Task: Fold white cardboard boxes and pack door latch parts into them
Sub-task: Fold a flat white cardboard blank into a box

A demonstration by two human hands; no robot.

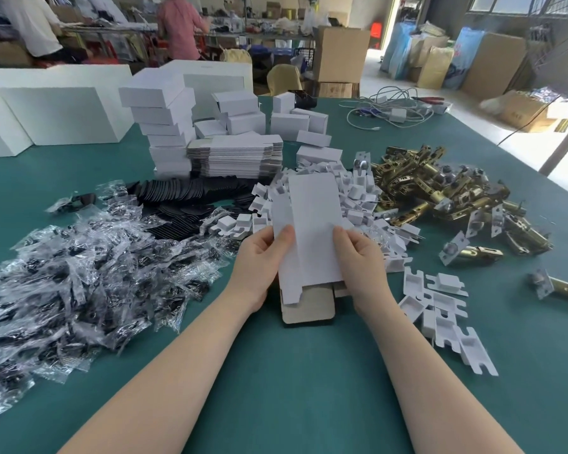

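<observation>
Both our hands — left hand (259, 257), right hand (358, 257) — pinch a flat, unfolded white cardboard box blank (312, 224) at frame centre; brass-coloured metal door latch parts (440, 191) lie piled at centre right on the green table (292, 371).

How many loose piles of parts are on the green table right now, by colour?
Clear-bagged black parts: 1
Black flat pieces: 1
White plastic inserts: 1
Brass latches: 1
Total: 4 piles; pieces within each are too many to count.

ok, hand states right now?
Left hand: holding the box blank by its left edge.
Right hand: holding the same blank, right edge.
</observation>
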